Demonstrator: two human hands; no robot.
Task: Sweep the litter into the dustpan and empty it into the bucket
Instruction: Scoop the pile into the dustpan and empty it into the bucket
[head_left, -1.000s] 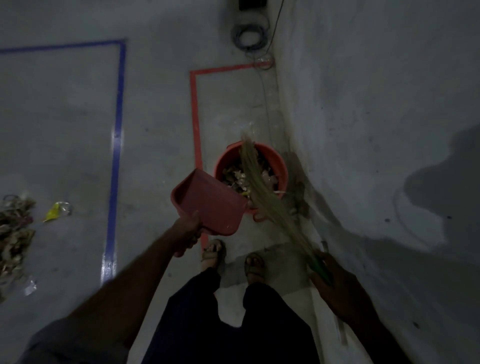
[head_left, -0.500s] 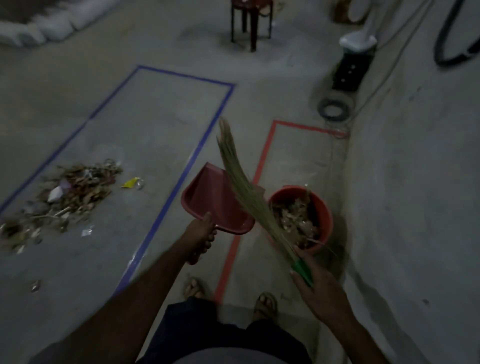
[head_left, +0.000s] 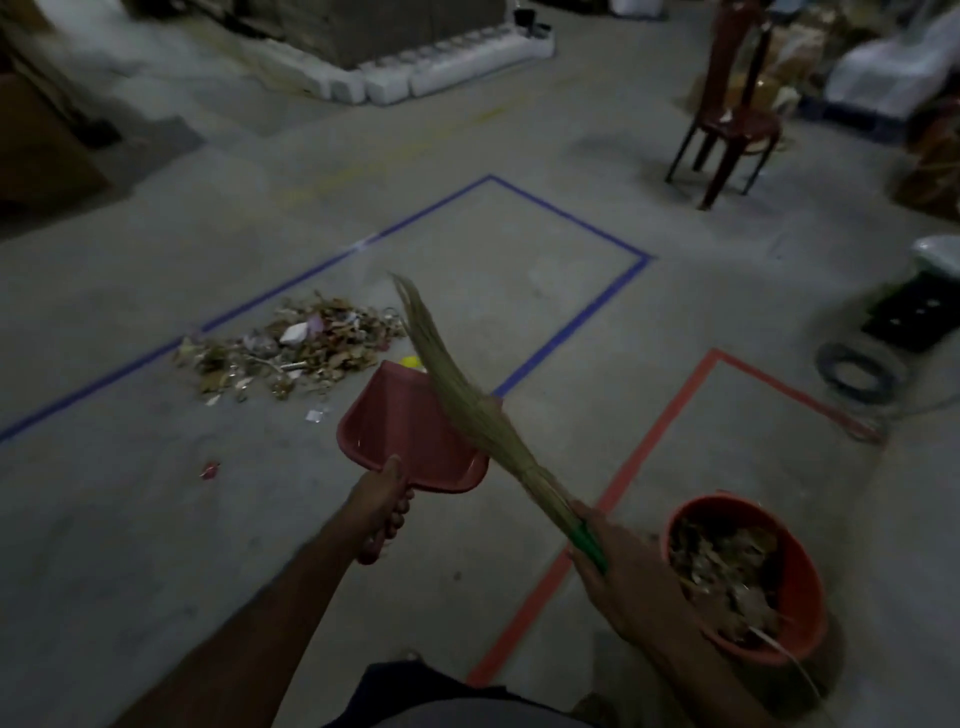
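1. The bucket (head_left: 748, 577) is our landmark, at lower right inside the red tape, part full of dry leaves; we judge it rigid and light.
2. The litter (head_left: 291, 351) lies well left of and beyond the bucket, inside the blue tape; loose, featherlight, easily scattered.
3. The broom (head_left: 467, 395) is soft and springy; our right hand (head_left: 618, 561) wraps its green grip, just left of the bucket.
4. The dustpan (head_left: 410, 431) is stiff plastic, apparently empty; our left hand (head_left: 382, 506) grips its handle, further left.
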